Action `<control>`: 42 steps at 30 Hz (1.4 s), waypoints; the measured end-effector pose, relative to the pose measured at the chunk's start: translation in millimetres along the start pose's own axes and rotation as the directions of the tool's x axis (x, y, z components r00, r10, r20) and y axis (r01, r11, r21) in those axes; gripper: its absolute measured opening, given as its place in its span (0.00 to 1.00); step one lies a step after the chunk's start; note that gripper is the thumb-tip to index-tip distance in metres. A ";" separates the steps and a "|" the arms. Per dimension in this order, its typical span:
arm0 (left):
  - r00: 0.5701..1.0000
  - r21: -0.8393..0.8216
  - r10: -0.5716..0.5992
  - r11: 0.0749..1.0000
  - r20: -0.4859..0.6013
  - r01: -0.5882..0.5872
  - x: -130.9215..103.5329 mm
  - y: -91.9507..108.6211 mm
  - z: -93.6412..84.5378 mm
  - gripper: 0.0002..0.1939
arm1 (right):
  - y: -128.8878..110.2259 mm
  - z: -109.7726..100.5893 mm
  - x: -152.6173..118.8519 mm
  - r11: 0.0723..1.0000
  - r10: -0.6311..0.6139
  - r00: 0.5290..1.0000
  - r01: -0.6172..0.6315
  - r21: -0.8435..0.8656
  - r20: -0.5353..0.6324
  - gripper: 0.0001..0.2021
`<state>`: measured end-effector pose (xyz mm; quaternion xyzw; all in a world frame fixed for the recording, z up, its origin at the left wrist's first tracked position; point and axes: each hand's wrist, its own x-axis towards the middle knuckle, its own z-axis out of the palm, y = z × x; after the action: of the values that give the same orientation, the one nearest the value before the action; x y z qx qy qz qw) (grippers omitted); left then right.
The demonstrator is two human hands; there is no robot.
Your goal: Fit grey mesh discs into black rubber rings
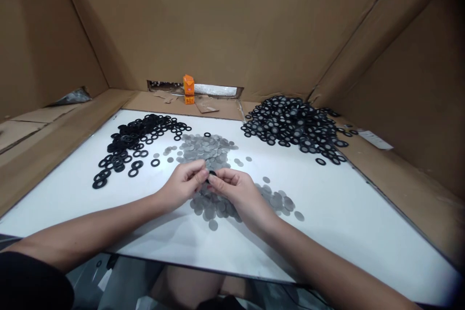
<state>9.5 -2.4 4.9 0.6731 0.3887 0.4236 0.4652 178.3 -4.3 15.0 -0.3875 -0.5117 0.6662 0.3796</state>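
Between my fingertips, over the middle of the table, is a small black ring [211,174], mostly hidden by the fingers. My right hand [241,191] pinches it between thumb and forefinger. From the other side, my left hand [184,185] is closed with its thumb and fingers pressed together at the ring's left edge. Beneath and beyond both hands lie many thin grey mesh-like discs [205,147], with more discs [278,199] spread to the right of my right hand. Whether a disc sits inside the held ring cannot be made out.
Loose black rings [127,140] are heaped at the left of the white table [337,223]. A larger heap of black rings with grey centres [290,121] stands at the back right. Cardboard walls [232,24] surround the table. An orange carton [188,88] stands at the back by a slot.
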 end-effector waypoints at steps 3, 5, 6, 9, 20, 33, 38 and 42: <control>0.993 -0.092 -0.079 0.993 -0.087 0.071 -2.3 -1.0 3.9 0.22 | 0.4 3.0 -0.2 0.997 -0.007 1.000 0.006 0.080 0.015 0.12; 0.989 -0.106 -0.098 0.991 -0.112 0.087 -3.1 -0.7 5.3 0.21 | 0.7 4.4 -0.5 0.994 -0.004 1.000 0.003 0.110 0.012 0.12; 0.988 -0.102 -0.097 0.991 -0.116 0.085 -3.3 -0.3 5.5 0.21 | 0.7 4.7 -0.6 0.993 -0.001 1.000 0.001 0.121 0.004 0.12; 0.992 -0.079 -0.081 0.994 -0.101 0.074 -3.3 1.0 4.6 0.21 | 0.5 3.9 -0.7 0.989 0.004 0.999 0.004 0.147 -0.050 0.12; 0.993 -0.124 -0.114 0.985 0.020 0.116 -2.1 -1.6 -1.1 0.22 | -2.0 0.5 -2.2 0.989 0.036 0.999 -0.030 0.146 -0.040 0.13; 0.997 -0.150 -0.081 0.986 -0.008 0.079 -1.3 -4.4 -2.4 0.22 | -10.7 -1.8 -1.7 0.984 -0.117 0.986 0.098 -0.148 -0.121 0.12; 0.999 0.006 0.029 1.000 -0.044 -0.029 -3.8 -4.7 -1.1 0.21 | -11.3 -1.0 -4.0 0.978 -0.113 0.988 0.091 -0.188 -0.106 0.12; 0.993 0.135 0.105 0.986 -0.050 -0.097 -4.1 -3.9 -0.3 0.21 | -10.0 -0.1 -5.0 0.980 -0.084 0.993 0.067 -0.188 -0.081 0.12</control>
<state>7.3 -5.1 0.4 0.7091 0.3943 0.4388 0.3863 181.5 -7.0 25.4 -0.4304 -0.5683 0.5832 0.3894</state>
